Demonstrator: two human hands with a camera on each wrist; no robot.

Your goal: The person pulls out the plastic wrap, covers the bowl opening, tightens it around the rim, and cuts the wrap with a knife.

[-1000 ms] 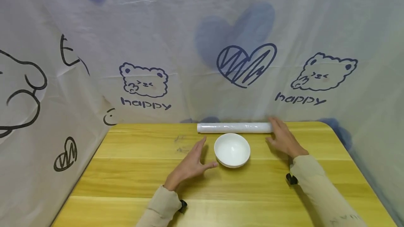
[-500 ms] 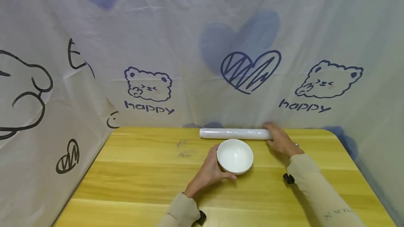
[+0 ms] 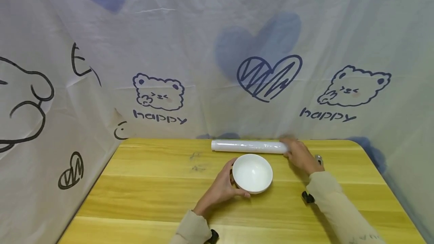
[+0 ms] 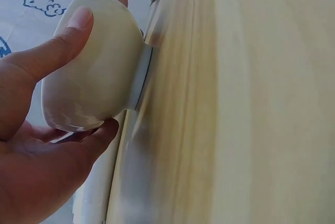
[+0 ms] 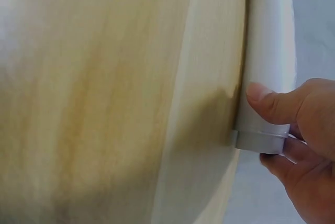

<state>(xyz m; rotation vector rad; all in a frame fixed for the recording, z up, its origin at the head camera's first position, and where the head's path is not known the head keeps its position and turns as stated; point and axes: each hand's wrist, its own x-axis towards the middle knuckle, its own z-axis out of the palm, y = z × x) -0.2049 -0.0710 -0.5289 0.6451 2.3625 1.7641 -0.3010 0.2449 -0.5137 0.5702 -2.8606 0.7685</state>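
A white bowl (image 3: 252, 172) stands upright near the middle of the table, seen from its side in the left wrist view. My left hand (image 3: 222, 187) holds it from the left, thumb on the near wall and fingers round the far side. Whether its foot touches the wood is hard to tell. Behind the bowl lies a glossy white roll of cling film (image 3: 249, 146), running left to right. My right hand (image 3: 300, 155) grips its right end. In the right wrist view the thumb lies on the roll (image 5: 269, 51), with fingers by the core's end.
A yellow wood-grain table (image 3: 145, 195) reaches back to a pale cloth (image 3: 210, 70) with printed hearts and bears. Beside my right wrist a small grey metallic object (image 3: 318, 159) shows, partly hidden. Faint marks (image 3: 197, 168) are on the table left of the bowl.
My left hand has moved right and taken hold of the bowl. My right hand has closed round the roll's end, and the roll has shifted slightly left.
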